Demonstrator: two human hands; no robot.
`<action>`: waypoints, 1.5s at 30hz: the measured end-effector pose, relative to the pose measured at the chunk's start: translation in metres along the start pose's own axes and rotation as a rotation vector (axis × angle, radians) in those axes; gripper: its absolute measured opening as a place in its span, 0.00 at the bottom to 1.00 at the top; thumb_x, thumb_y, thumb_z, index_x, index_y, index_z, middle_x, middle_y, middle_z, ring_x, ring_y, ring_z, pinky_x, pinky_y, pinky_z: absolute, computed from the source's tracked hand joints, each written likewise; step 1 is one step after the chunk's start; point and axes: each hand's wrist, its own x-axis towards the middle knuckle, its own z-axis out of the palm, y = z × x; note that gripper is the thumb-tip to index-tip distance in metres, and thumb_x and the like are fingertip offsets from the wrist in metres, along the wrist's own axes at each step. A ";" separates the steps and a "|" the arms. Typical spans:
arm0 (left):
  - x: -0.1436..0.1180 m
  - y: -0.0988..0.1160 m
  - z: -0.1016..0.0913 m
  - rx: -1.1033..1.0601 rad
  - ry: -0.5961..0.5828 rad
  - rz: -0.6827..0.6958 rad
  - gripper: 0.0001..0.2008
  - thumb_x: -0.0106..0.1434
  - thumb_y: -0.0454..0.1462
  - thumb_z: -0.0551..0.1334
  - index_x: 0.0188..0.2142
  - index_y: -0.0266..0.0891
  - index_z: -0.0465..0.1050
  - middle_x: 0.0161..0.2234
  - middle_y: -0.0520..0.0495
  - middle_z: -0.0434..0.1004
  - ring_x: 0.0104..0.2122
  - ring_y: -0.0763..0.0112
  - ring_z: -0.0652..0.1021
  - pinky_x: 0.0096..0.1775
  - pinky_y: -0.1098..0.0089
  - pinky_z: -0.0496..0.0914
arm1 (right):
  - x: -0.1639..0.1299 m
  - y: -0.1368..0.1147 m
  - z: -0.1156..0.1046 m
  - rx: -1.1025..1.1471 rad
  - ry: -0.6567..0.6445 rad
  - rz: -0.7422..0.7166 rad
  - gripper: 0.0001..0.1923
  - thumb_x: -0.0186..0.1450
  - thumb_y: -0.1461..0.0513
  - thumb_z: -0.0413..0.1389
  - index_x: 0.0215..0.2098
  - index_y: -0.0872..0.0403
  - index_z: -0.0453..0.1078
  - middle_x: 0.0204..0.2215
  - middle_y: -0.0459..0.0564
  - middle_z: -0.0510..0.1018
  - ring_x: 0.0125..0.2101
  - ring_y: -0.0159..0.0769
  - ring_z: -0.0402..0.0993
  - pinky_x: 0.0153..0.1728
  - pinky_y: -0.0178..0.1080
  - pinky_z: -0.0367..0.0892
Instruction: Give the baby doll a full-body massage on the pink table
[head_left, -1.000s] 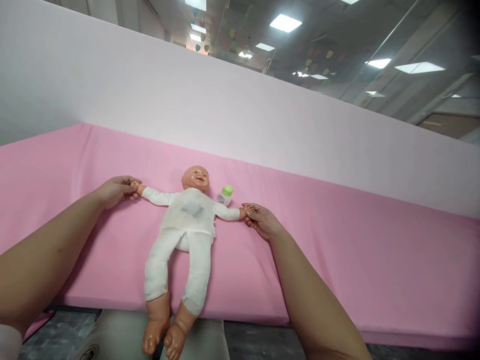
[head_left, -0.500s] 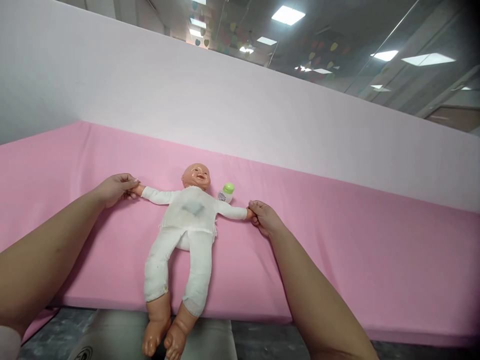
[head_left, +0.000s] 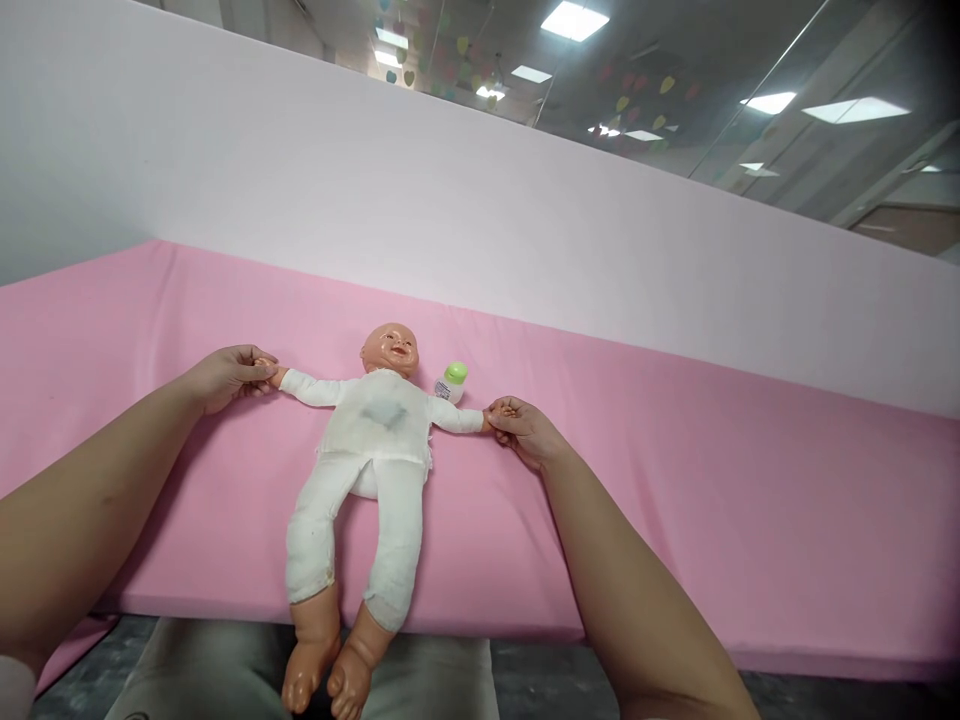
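A baby doll [head_left: 379, 420] with a white cloth body lies on its back, arms stretched out sideways, its feet past the front edge of the pink table cover. My left hand [head_left: 234, 378] is closed on the doll's hand at the left of the view. On the other side, my right hand [head_left: 525, 430] pinches the doll's other hand between thumb and fingers. A grey patch marks the doll's chest. Beside its shoulder is a small bottle [head_left: 451, 383] with a green cap, its lower part partly behind the doll's arm; neither of my hands touches it.
The pink cover [head_left: 712, 500] spreads to both sides, with a white panel [head_left: 480, 220] rising behind it. Above the panel, glass shows ceiling lights and heart-shaped decorations. My legs [head_left: 435, 675] are below the front edge, over a dark floor.
My right hand has shifted slightly left and up along the doll's arm, and more of the doll's fingers show in its grip. My left hand stays nearly still. My knees have spread slightly.
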 end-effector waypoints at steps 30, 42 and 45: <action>0.000 0.001 0.008 0.037 0.043 0.008 0.19 0.51 0.45 0.78 0.33 0.38 0.76 0.28 0.44 0.80 0.25 0.66 0.79 0.29 0.68 0.75 | -0.002 0.000 0.012 -0.166 0.044 -0.032 0.22 0.57 0.46 0.72 0.33 0.53 0.73 0.19 0.40 0.69 0.18 0.27 0.60 0.20 0.33 0.53; -0.012 0.008 0.033 -0.071 -0.043 0.008 0.23 0.47 0.40 0.79 0.41 0.34 0.79 0.36 0.43 0.81 0.34 0.65 0.80 0.37 0.68 0.76 | -0.005 -0.007 0.026 0.021 0.058 -0.103 0.32 0.55 0.47 0.74 0.50 0.54 0.73 0.29 0.47 0.78 0.25 0.31 0.70 0.24 0.34 0.67; -0.018 0.013 0.042 0.043 0.032 0.050 0.23 0.49 0.43 0.79 0.41 0.36 0.77 0.34 0.44 0.80 0.31 0.66 0.78 0.35 0.67 0.75 | -0.005 -0.007 0.029 -0.085 0.077 -0.091 0.32 0.53 0.45 0.74 0.45 0.54 0.72 0.29 0.48 0.78 0.26 0.34 0.72 0.23 0.35 0.67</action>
